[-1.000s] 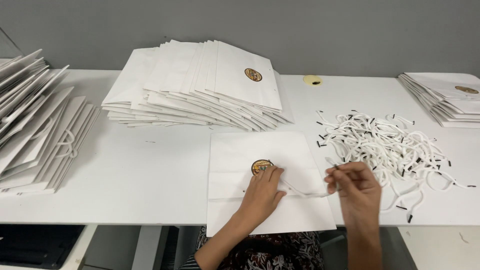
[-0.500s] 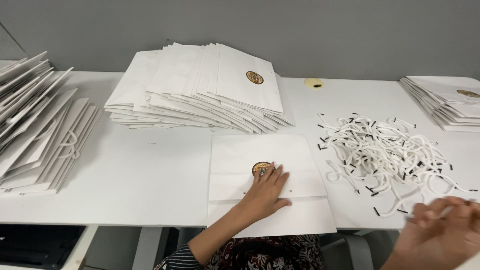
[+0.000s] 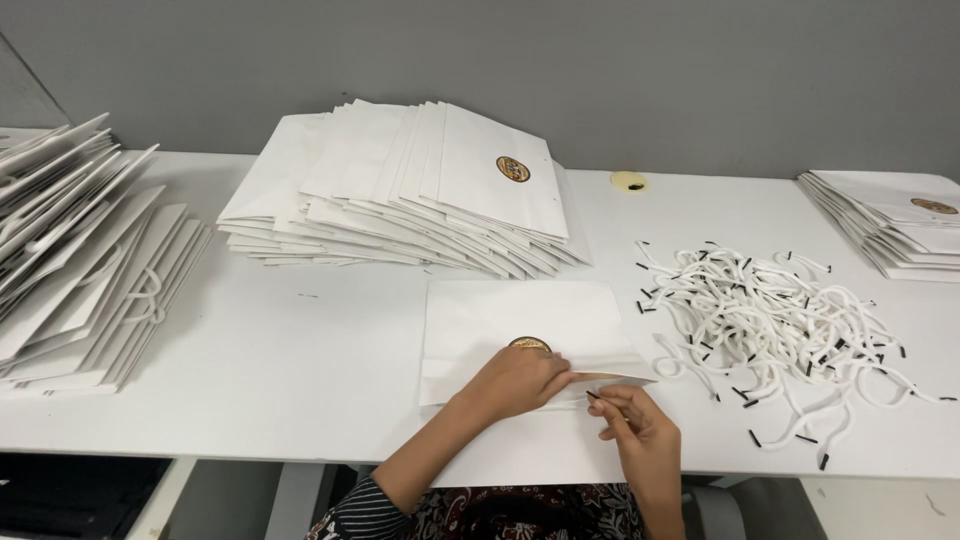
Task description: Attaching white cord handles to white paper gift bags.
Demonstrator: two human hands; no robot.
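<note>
Flat white paper bag [image 3: 520,325] lies on the bench [image 3: 330,380] right in front of the person, near the front edge, w/ a round gold-brown sticker [image 3: 529,344] on its face, partly hidden by the left hand. Left hand [image 3: 520,378] rests palm-down on the bag, fingers pressed together, pinching up a folded paper edge at the bag's middle. Right hand [image 3: 640,430] sits just beside it, thumb and forefinger pinching the black-tipped end of a white cord [image 3: 592,396] at that lifted edge.

Handling, as a guess: bag is light, thin, creases easily, prob. slides on the smooth bench unless held flat; best taken by the folded edge or a corner. Cord looks soft and limp; the stiff black tip is the sensible place to grip.

To the right, near the bag, a loose pile of the same white cords [image 3: 780,325] w/ black tips, tangled, spread on the bench. Behind the bag, a fanned stack of flat white bags [image 3: 400,190], top one showing the same sticker. Far right, another stack of bags [image 3: 890,225]. Far left, a stack of bags w/ cord handles fitted [image 3: 80,260]. No open containers in view; every bag is folded flat, contents not visible. A small yellowish disc [image 3: 629,181] lies near the back of the bench.
</note>
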